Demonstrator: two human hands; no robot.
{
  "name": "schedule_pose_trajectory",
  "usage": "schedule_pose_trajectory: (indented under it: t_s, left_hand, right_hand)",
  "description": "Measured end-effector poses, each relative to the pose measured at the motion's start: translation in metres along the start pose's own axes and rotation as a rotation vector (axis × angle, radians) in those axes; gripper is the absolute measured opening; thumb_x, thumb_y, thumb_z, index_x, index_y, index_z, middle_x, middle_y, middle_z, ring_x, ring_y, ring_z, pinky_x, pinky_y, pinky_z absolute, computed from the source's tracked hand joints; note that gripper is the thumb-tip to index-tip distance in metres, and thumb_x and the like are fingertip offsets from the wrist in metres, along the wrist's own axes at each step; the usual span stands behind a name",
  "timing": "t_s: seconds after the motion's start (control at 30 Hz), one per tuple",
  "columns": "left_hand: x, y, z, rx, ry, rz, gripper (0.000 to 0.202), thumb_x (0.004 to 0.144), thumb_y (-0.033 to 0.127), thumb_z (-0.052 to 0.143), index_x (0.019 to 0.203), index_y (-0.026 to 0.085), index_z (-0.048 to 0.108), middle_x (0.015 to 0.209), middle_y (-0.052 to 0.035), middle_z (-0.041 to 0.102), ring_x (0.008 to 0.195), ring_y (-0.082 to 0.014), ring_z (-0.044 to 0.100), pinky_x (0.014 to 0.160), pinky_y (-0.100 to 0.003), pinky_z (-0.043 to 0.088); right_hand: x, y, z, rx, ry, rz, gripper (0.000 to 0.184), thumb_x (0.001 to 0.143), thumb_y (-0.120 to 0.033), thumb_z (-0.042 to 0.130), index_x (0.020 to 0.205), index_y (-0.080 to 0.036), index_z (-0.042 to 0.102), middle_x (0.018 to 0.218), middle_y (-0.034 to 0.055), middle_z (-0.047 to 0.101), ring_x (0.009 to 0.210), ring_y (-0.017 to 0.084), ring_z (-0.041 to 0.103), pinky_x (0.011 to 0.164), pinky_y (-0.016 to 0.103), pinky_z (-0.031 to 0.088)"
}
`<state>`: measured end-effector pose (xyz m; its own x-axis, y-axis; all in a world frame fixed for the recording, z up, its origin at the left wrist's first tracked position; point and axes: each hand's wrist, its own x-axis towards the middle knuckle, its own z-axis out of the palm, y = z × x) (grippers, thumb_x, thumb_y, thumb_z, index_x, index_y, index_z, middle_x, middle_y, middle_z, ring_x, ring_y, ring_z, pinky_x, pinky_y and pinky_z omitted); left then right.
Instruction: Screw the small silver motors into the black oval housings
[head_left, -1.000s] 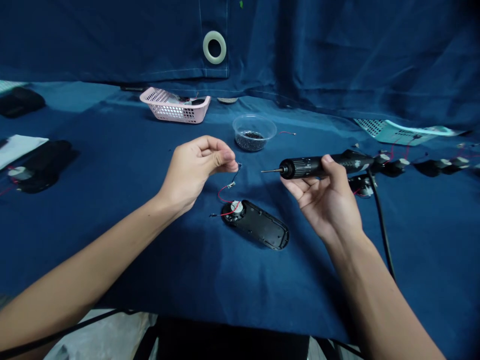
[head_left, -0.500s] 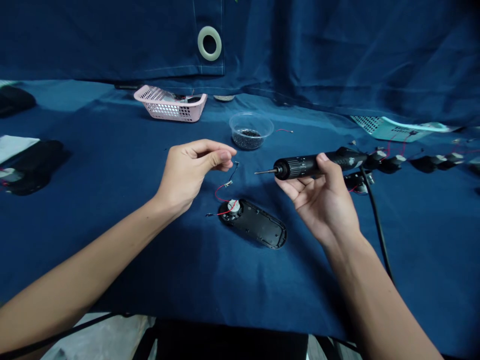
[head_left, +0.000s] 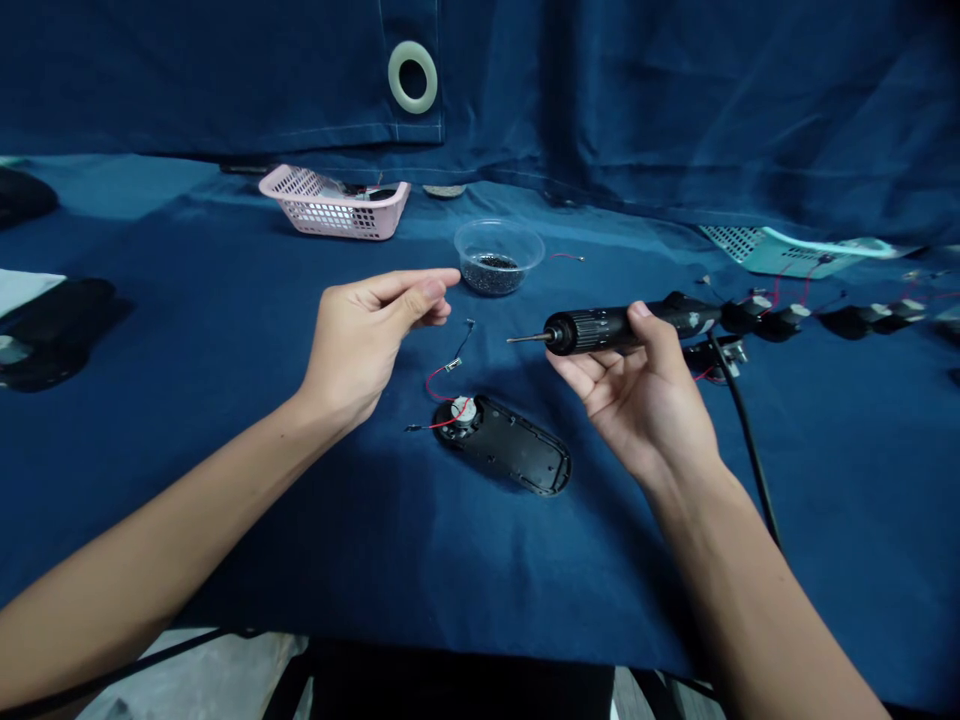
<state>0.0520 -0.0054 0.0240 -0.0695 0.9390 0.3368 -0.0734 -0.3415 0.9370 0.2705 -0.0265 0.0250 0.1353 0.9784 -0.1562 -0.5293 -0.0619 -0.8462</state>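
Note:
My right hand (head_left: pixel 645 390) is wrapped round a black electric screwdriver (head_left: pixel 600 330), held level with its thin bit pointing left. My left hand (head_left: pixel 367 340) is closed in a pinch, thumb against the fingers, and whatever may be between the fingertips is too small or hidden to make out. Below and between the hands lies a black oval plastic shell (head_left: pixel 517 450), its open inside facing up. A small round motor (head_left: pixel 463 410) sits at its left end. Red and dark wires (head_left: pixel 433 383) with small metal contacts trail from it onto the cloth.
A clear round tub (head_left: pixel 499 250) of small dark screws stands beyond my left fingertips. Further back are a pink basket (head_left: pixel 345 215) and a teal basket (head_left: pixel 802 255). Several black motor pieces (head_left: pixel 780 322) line the right; dark shells (head_left: pixel 67 330) lie left. The screwdriver's cable (head_left: pixel 750 440) runs down the right.
My left hand has shifted slightly left and up, its index finger now straighter towards the tub. The screwdriver stays in my right hand, nearly still. The whole view has shifted a little.

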Motion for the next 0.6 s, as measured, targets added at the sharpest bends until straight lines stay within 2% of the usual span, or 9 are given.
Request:
schedule_pose_trajectory:
  t_s: [0.17, 0.33, 0.6]
  left_hand:
    - [-0.0013, 0.0039, 0.0022, -0.091, -0.005, 0.000, 0.017, 0.089, 0.025, 0.067, 0.098, 0.019, 0.079, 0.083, -0.0037, 0.069, 0.082, -0.0138, 0.064, 0.085, -0.031, 0.057]
    - [-0.0004, 0.0050, 0.0021, -0.144, -0.015, -0.025, 0.025, 0.087, 0.012, 0.059, 0.102, 0.015, 0.077, 0.088, -0.0055, 0.069, 0.089, -0.0147, 0.066, 0.089, -0.032, 0.056]
    - [0.0031, -0.0022, -0.0013, -0.036, -0.030, -0.031, 0.019, 0.089, 0.022, 0.064, 0.103, 0.017, 0.077, 0.088, -0.0043, 0.069, 0.084, -0.0135, 0.066, 0.087, -0.030, 0.057]
  right_hand:
    - [0.0008, 0.0005, -0.0004, -0.008, 0.016, 0.006, 0.026, 0.091, -0.041, 0.059, 0.089, -0.016, 0.066, 0.087, 0.0095, 0.078, 0.082, 0.020, 0.077, 0.081, 0.030, 0.065]
    - [0.0025, 0.0018, -0.0025, 0.000, 0.004, 0.008, 0.027, 0.091, -0.042, 0.060, 0.091, -0.016, 0.065, 0.087, 0.0103, 0.078, 0.082, 0.020, 0.077, 0.081, 0.030, 0.064]
    - [0.0028, 0.0024, -0.0030, 0.004, -0.010, 0.009, 0.029, 0.089, -0.043, 0.062, 0.093, -0.015, 0.065, 0.089, 0.0113, 0.078, 0.083, 0.021, 0.077, 0.080, 0.030, 0.065]
